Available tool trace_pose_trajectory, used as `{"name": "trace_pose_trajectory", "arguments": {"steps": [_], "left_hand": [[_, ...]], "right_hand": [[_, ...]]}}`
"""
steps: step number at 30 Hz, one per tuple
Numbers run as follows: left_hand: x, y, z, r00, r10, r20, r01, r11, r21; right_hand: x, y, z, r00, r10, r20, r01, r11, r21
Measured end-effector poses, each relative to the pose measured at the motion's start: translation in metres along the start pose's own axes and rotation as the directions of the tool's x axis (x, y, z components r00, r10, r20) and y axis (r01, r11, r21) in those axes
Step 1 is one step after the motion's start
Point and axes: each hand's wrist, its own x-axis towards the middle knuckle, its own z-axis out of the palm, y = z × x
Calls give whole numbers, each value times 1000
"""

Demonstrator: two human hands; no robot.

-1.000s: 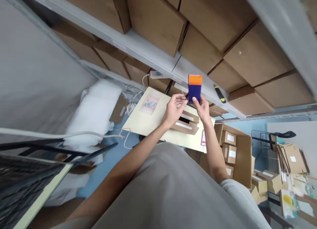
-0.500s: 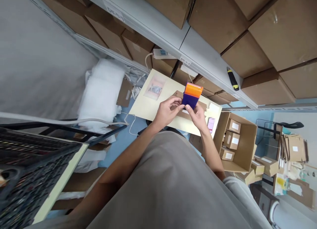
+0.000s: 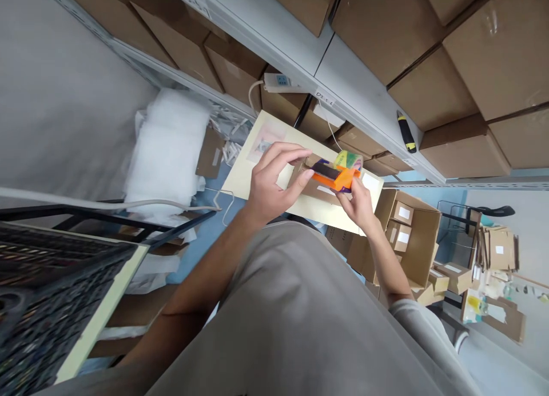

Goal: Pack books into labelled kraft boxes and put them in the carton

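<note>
My right hand (image 3: 358, 204) is closed on the right end of an orange and dark purple plastic tape dispenser (image 3: 338, 180), held low over a small brown cardboard box (image 3: 315, 190). A roll of tape (image 3: 348, 159) with yellow-green print shows just beyond the dispenser's orange part. At the left end of the box is my left hand (image 3: 277, 179), thumb and fingers stretched apart, their tips near the dispenser's dark end. Whether those fingertips touch the box or the dispenser I cannot tell. My hands and the dispenser hide part of the box, which lies on the pale table (image 3: 240, 179).
A pink-printed bag (image 3: 266, 138) lies at the table's left. To the right, an open carton (image 3: 422, 236) holds small boxes. Beyond the table, a shelf (image 3: 360, 82) carries cartons and a yellow-black cutter (image 3: 405, 132). White wrap (image 3: 165, 150) and a dark crate (image 3: 55, 287) stand left.
The dispenser has tipped down from upright to lie low over the box, and the tape roll now shows. My left hand has let go of it and opened; my right hand moved to its right end.
</note>
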Motion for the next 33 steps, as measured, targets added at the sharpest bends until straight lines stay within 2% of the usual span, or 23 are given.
{"name": "trace_pose_trajectory", "arguments": {"steps": [3,6,10,19,26,30,33], "left_hand": [[2,7,-6,997,75,31,-77,994,78],[6,9,-13,987,119,108,-134,981,140],[14,9,-19,965,177,191,-205,970,134],[22,4,-22,952,112,285,-129,991,43],[24,-9,-31,926,164,340,-182,983,22],[22,-12,-34,917,194,347,-208,978,2],[23,-11,-37,910,214,356,-224,974,-13]], "right_hand": [[2,2,-11,995,-100,6,100,989,-111],[4,0,-18,989,-142,30,145,972,-184],[5,-4,-23,982,-187,11,183,946,-267],[1,-18,-21,992,-112,60,125,946,-298],[-2,-29,-19,992,-115,54,127,917,-378],[-3,-38,-12,990,-137,26,135,894,-427],[-7,-45,-3,995,-96,13,92,899,-427]]}}
